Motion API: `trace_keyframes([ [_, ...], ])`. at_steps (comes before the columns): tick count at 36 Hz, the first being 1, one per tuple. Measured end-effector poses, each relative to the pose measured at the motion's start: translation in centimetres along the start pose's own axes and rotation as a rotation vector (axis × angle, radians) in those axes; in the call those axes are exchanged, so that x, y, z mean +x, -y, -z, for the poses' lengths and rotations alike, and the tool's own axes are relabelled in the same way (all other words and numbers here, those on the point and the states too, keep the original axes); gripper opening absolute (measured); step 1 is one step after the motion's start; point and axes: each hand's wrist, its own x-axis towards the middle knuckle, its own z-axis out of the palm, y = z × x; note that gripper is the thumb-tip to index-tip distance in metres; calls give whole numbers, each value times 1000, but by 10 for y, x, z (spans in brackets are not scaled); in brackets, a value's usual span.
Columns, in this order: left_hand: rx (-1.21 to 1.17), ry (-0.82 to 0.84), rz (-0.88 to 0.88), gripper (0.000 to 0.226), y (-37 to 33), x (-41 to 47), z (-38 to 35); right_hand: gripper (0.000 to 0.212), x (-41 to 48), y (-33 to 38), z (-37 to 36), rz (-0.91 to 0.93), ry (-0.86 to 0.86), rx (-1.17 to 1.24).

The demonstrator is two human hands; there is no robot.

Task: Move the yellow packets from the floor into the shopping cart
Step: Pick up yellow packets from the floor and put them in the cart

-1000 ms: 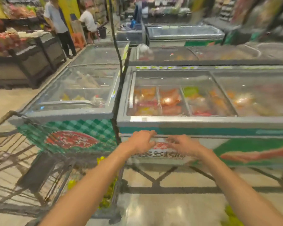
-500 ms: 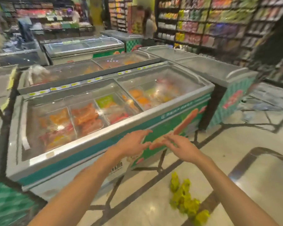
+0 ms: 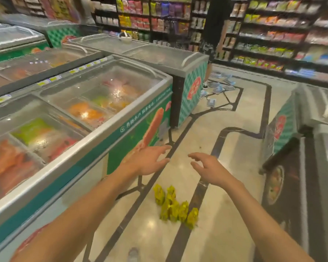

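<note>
Several yellow packets [image 3: 175, 206] lie in a loose cluster on the shiny floor, between my two forearms. My left hand [image 3: 148, 161] is stretched out in the air above and beyond them, fingers relaxed and spread, holding nothing. My right hand [image 3: 206, 167] hovers beside it, a short gap apart, fingers loosely bent and empty. Neither hand touches the packets. The shopping cart is out of view.
A long chest freezer [image 3: 95, 137] with glass lids runs along my left. A second freezer [image 3: 189, 72] stands beyond it, another [image 3: 301, 140] on the right. Blue packets [image 3: 219, 86] litter the far floor. A person [image 3: 214, 31] stands by stocked shelves [image 3: 273, 35].
My view has swung right, away from the cart, which has left the frame. The yellow packets came into fuller view. My hands have drifted apart and stayed empty.
</note>
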Motion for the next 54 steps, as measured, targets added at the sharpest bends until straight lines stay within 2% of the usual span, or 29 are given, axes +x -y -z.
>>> trace_keyframes([
  [5, -1, 63, -65, 48, -10, 43, -14, 34, -1, -30, -10, -124, -4, 48],
  [10, -26, 154, -114, 46, 9, 90, -39, 32, 17, -51, -32, -255, -21, 90],
  [15, -43, 259, -109, 45, 44, 128, -70, 32, 49, -62, -66, -365, 25, 132],
  [24, -65, 393, -61, 45, 117, 199, -143, 17, 115, -106, -153, -519, 139, 210],
  [26, -63, 410, -39, 45, 132, 217, -165, 21, 129, -122, -176, -557, 173, 209],
  [29, -55, 448, -5, 45, 149, 237, -203, 29, 148, -146, -210, -589, 229, 228],
  [34, -126, 531, 52, 50, 176, 263, -271, 28, 174, -186, -268, -662, 268, 213],
  [37, -138, 581, 95, 51, 193, 273, -320, 43, 190, -220, -318, -646, 340, 252],
  [38, -138, 594, 105, 51, 199, 276, -338, 45, 195, -230, -334, -698, 365, 251],
  [42, -128, 649, 117, 44, 220, 282, -419, 31, 214, -270, -401, -789, 471, 203],
  [48, -162, 712, 201, 44, 258, 297, -542, 32, 232, -334, -509, -779, 508, 157],
  [54, -266, 742, 261, 39, 277, 313, -645, 37, 244, -390, -598, -738, 455, 130],
])
